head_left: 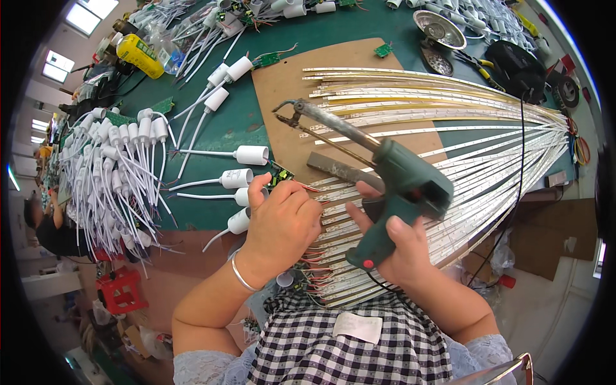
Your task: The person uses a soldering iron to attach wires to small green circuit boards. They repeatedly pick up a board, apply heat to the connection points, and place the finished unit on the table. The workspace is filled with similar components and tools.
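Observation:
My right hand (pixel 410 253) is wrapped round the grip of a green soldering gun (pixel 401 173). Its metal tip points up and left, above a brown board (pixel 282 90). My left hand (pixel 282 221) is closed, thumb and fingers at a small green circuit board (pixel 280 172) with thin wires; the fingers partly hide it. White cylindrical lamp caps (pixel 251 154) with cables lie beside that hand. Long white LED strips (pixel 468 163) fan out under the gun, their near ends by my left fingers. A dark flat bar (pixel 337 167) rests across the strips behind the gun.
A heap of white caps with cables (pixel 119 154) covers the left of the green table (pixel 237 131). At the far right are a metal dish (pixel 439 29), pliers (pixel 481 67) and a solder reel (pixel 566 92). A yellow bottle (pixel 139 56) lies far left. A black cord (pixel 521 160) hangs at right.

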Available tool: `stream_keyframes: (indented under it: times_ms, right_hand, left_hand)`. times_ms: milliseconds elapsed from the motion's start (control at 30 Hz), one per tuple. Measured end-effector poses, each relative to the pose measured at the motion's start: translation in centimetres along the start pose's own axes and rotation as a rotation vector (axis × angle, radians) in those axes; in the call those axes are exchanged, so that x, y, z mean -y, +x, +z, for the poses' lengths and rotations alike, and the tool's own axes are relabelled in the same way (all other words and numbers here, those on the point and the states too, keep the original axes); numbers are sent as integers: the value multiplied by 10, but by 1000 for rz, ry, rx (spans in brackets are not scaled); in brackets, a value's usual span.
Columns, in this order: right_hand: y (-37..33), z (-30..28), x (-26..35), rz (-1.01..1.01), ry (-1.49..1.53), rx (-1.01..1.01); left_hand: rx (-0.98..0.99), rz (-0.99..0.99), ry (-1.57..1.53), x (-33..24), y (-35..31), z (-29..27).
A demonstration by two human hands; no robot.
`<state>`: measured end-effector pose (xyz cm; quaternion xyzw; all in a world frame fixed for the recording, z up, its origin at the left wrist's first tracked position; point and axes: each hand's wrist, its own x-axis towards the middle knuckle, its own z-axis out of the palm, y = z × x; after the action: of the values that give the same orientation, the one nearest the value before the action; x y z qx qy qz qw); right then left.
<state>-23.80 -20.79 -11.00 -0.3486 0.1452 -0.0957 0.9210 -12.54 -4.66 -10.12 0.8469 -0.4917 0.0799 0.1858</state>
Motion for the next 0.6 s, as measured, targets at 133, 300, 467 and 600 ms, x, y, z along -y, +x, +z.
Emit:
stream_keyframes:
  times_ms: [133,300,467,600]
  right_hand:
    - [-1,-5,-8,56,-45,-11]
    - [-4,-1,-5,135,-62,-32]
    - [-7,0,-5,147,-70,-55]
    - [-9,1,-6,175,-82,-66]
  left_hand:
    - [10,5,6,1,0,0]
    - [12,14,14,1,0,-1]
    - [10,16,19,0,0,-1]
    - [29,18,19,1,1,-3]
